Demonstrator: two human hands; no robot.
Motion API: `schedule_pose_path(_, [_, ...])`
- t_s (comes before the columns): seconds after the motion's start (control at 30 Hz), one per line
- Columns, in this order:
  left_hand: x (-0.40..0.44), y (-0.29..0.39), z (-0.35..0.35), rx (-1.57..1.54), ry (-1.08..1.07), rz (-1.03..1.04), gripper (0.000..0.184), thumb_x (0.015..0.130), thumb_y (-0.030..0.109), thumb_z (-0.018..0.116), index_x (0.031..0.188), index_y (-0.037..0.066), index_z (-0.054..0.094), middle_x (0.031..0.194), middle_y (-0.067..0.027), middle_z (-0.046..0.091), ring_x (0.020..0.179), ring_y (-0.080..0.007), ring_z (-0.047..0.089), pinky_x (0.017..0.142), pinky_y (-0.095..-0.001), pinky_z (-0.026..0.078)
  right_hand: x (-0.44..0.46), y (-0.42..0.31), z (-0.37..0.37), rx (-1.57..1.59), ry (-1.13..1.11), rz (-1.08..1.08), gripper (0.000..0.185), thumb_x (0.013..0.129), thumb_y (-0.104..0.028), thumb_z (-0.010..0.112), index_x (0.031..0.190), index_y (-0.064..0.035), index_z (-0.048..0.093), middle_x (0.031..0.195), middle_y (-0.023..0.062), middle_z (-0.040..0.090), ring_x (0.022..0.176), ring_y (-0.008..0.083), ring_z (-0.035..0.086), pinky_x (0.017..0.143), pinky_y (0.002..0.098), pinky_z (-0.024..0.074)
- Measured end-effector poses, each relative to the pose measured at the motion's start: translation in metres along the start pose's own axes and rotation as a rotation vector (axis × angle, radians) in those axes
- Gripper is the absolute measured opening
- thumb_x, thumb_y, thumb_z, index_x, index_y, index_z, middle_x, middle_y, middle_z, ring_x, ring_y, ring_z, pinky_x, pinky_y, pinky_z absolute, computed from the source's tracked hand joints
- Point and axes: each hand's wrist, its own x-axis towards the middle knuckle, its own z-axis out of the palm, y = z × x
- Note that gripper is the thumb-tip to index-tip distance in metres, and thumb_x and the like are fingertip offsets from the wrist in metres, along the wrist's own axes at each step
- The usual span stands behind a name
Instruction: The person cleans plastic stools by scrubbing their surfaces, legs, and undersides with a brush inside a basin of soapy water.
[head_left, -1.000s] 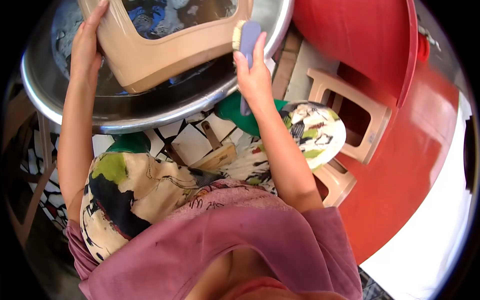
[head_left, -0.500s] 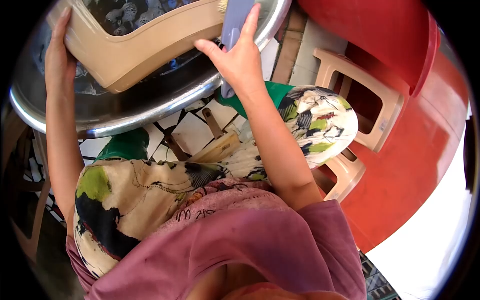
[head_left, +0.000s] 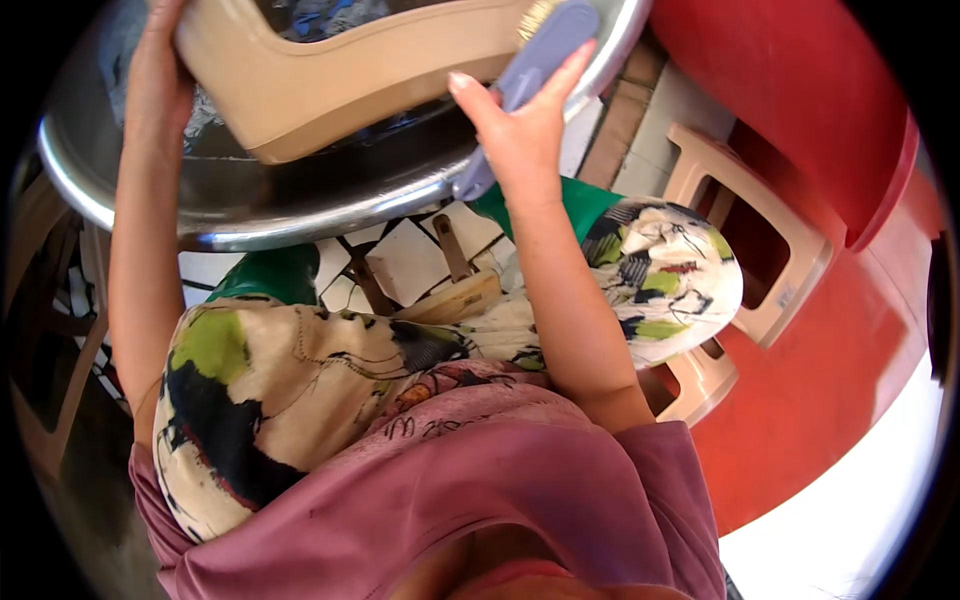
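Note:
A beige plastic stool (head_left: 330, 85) is tilted over a wide metal basin (head_left: 330, 225) with dark, sudsy water in it. My left hand (head_left: 160, 80) grips the stool at its left edge; the fingertips run out of the top of the view. In my right hand (head_left: 520, 140) is a blue-grey scrub brush (head_left: 545, 55), its pale bristles (head_left: 535, 20) turned toward the stool's right part. The thumb is spread away from the brush's handle, which points down to the basin's rim.
At the right stand a big red tub (head_left: 800, 90) and another beige stool (head_left: 800, 260) on a red surface (head_left: 790, 410). A wooden piece (head_left: 455, 300) lies on the tiled floor between my green boots (head_left: 270, 275). More stool legs show at the far left.
The stool and brush first shifted left, then back right in the view, which itself moved. The brush now tilts more to the right, and my right thumb has spread away from it.

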Motion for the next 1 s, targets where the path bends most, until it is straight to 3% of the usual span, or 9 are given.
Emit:
schedule_pose_path(0.07, [0.0, 0.0, -0.022, 0.003, -0.042, 0.016, 0.053, 0.089, 0.041, 0.06, 0.125, 0.003, 0.053, 0.124, -0.0063, 0.057, 0.116, -0.0183, 0.051, 0.101, -0.0336, 0.037, 0.002, -0.008, -0.003, -0.037, 0.026, 0.07, 0.113, 0.074, -0.019, 0.075, 0.147, -0.0061, -0.01, 0.144, 0.0246, 0.026, 0.123, 0.0276, 0.04, 0.097, 0.0345, 0.0388])
schedule_pose_path(0.1, [0.003, 0.0, -0.042, -0.001, -0.311, -0.106, 0.056, 0.089, 0.044, 0.059, 0.124, 0.001, 0.054, 0.121, -0.0075, 0.058, 0.114, -0.0183, 0.052, 0.099, -0.0328, 0.038, 0.006, -0.003, -0.004, -0.047, 0.061, 0.093, 0.109, 0.076, -0.02, 0.073, 0.147, -0.0039, -0.007, 0.144, 0.0253, 0.027, 0.129, 0.0295, 0.035, 0.105, 0.0352, 0.0319])
schedule_pose_path(0.23, [-0.017, -0.009, -0.066, 0.605, -0.855, -0.218, 0.06, 0.088, 0.051, 0.057, 0.119, -0.001, 0.058, 0.117, -0.0068, 0.061, 0.11, -0.0149, 0.052, 0.099, -0.0319, 0.036, 0.018, 0.005, -0.011, -0.127, 0.071, 0.061, 0.104, 0.079, -0.024, 0.071, 0.147, -0.0002, -0.003, 0.145, 0.0277, 0.026, 0.134, 0.033, 0.031, 0.109, 0.0342, 0.0246])
schedule_pose_path(0.4, [-0.039, -0.011, -0.034, 0.432, -0.812, -0.188, 0.053, 0.087, 0.047, 0.061, 0.109, -0.001, 0.064, 0.104, -0.0056, 0.066, 0.101, -0.0107, 0.057, 0.094, -0.0267, 0.039, 0.016, -0.026, -0.008, -0.462, 0.05, 0.044, 0.093, 0.087, -0.034, 0.061, 0.149, -0.0097, -0.005, 0.129, 0.0355, 0.045, 0.12, 0.0424, 0.049, 0.1, 0.04, 0.0381])
schedule_pose_path(0.6, [-0.066, 0.018, 0.022, 0.468, -0.745, -0.241, 0.053, 0.09, 0.048, 0.057, 0.108, -0.001, 0.064, 0.099, -0.0042, 0.067, 0.097, -0.0099, 0.058, 0.09, -0.0252, 0.04, -0.059, -0.052, 0.02, -0.677, -0.509, -0.196, 0.084, 0.09, -0.042, 0.055, 0.15, -0.016, 0.002, 0.114, 0.0335, 0.056, 0.09, 0.0462, 0.063, 0.079, 0.0435, 0.052])
schedule_pose_path(0.73, [-0.075, 0.025, 0.036, 0.566, -0.652, -0.216, 0.061, 0.089, 0.057, 0.053, 0.104, -0.002, 0.066, 0.094, -0.0034, 0.065, 0.089, -0.0107, 0.053, 0.083, -0.0249, 0.038, -0.01, -0.052, -0.02, -0.445, -0.202, 0.128, 0.081, 0.092, -0.037, 0.053, 0.15, -0.0142, 0.001, 0.103, 0.0248, 0.065, 0.09, 0.0291, 0.067, 0.075, 0.0366, 0.0524])
schedule_pose_path(0.87, [-0.086, 0.032, 0.052, 0.516, -0.659, -0.192, 0.06, 0.093, 0.053, 0.047, 0.103, -0.004, 0.065, 0.094, -0.0063, 0.066, 0.091, -0.0122, 0.056, 0.086, -0.0262, 0.04, -0.062, -0.063, 0.007, -0.544, -0.393, -0.055, 0.082, 0.089, -0.034, 0.059, 0.15, -0.013, 0.008, 0.099, 0.0268, 0.064, 0.073, 0.0373, 0.067, 0.067, 0.0374, 0.0538])
schedule_pose_path(0.93, [-0.086, 0.039, 0.057, 0.473, -0.731, -0.227, 0.056, 0.096, 0.047, 0.045, 0.107, -0.005, 0.064, 0.097, -0.0088, 0.066, 0.096, -0.0124, 0.057, 0.088, -0.0276, 0.042, -0.063, -0.065, 0.018, -0.756, -0.468, -0.355, 0.083, 0.087, -0.033, 0.062, 0.15, -0.0129, 0.01, 0.1, 0.0258, 0.064, 0.075, 0.0384, 0.066, 0.067, 0.0382, 0.0535])
schedule_pose_path(1.0, [-0.087, 0.04, 0.063, 0.61, -0.722, 0.087, 0.055, 0.094, 0.045, 0.044, 0.103, -0.006, 0.062, 0.093, -0.0191, 0.066, 0.086, -0.0233, 0.063, 0.081, -0.0336, 0.047, -0.052, -0.07, 0.007, -0.552, -0.405, -0.217, 0.083, 0.089, -0.032, 0.061, 0.15, -0.0124, 0.009, 0.101, 0.025, 0.064, 0.078, 0.0373, 0.067, 0.068, 0.0373, 0.0533])
